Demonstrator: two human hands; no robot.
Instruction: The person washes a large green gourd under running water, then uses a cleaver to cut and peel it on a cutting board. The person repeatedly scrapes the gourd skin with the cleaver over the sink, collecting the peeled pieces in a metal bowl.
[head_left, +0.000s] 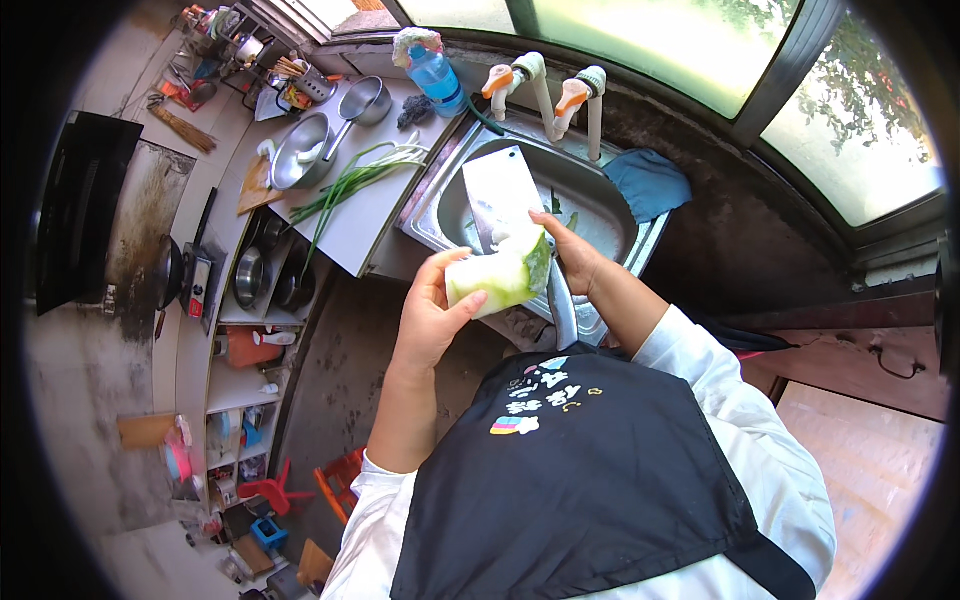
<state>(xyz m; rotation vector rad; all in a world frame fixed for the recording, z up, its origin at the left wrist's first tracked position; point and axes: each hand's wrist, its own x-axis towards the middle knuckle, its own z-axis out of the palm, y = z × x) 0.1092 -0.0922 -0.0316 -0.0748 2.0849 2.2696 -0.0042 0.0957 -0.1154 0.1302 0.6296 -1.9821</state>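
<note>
My left hand (439, 311) grips the pale, peeled end of a piece of winter melon (487, 283), fingers behind it and thumb in front. Some green rind (537, 264) remains on the melon's right end. My right hand (574, 251) is around the upper part of the metal handle of a cleaver (501, 184), beside the rind. The cleaver's broad blade points away from me over the steel sink, against the far side of the melon. Green peelings (572, 222) lie in the sink basin (607, 202).
Two taps with orange handles (571, 96) rise behind the sink. A blue cloth (649, 184) hangs over its right corner. On the left counter are green onions (352, 180), a steel bowl (301, 154), a saucepan (365, 101), and a blue plastic bottle (437, 79).
</note>
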